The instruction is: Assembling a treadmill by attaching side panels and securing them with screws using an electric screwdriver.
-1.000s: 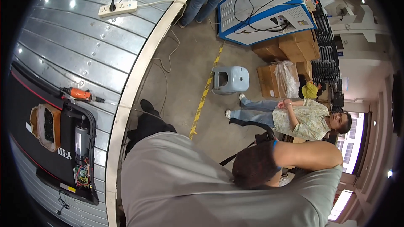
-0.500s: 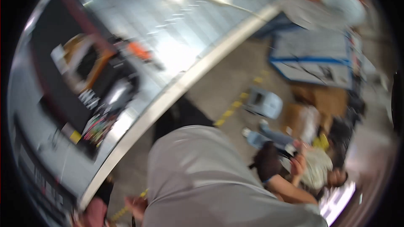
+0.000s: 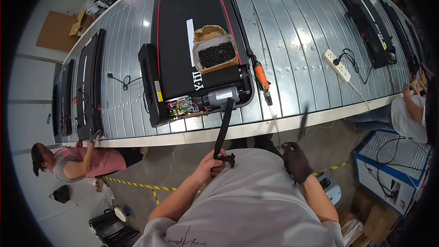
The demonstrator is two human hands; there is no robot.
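Left hand: the bare left hand (image 3: 211, 164) is closed, fingers wrapped around the lower end of a long flat black bar (image 3: 222, 128), near the person's chest.
Black bar: it rises at a slight tilt from the fist to the near end of the open black treadmill base (image 3: 192, 32), its top end over the grey motor (image 3: 218, 98).
Right hand: the right hand (image 3: 296, 161), in a dark glove, is curled shut around the handle of a thin dark tool (image 3: 302, 121) that points up towards the table edge; what kind of tool cannot be told.
Treadmill base: it lies flat on the long ribbed metal table (image 3: 292, 41), cover off, coloured wiring and circuit board (image 3: 179, 106) showing beside the motor.
On the deck: an open cardboard box of small black screws (image 3: 214, 52).
Beside it: an orange-and-black power screwdriver (image 3: 262, 79) lying just right of the base; a white power strip (image 3: 336, 65) further right.
Others: a person in a pink top (image 3: 80, 162) at the far left edge of the table; another person's arm (image 3: 411, 103) at the right.
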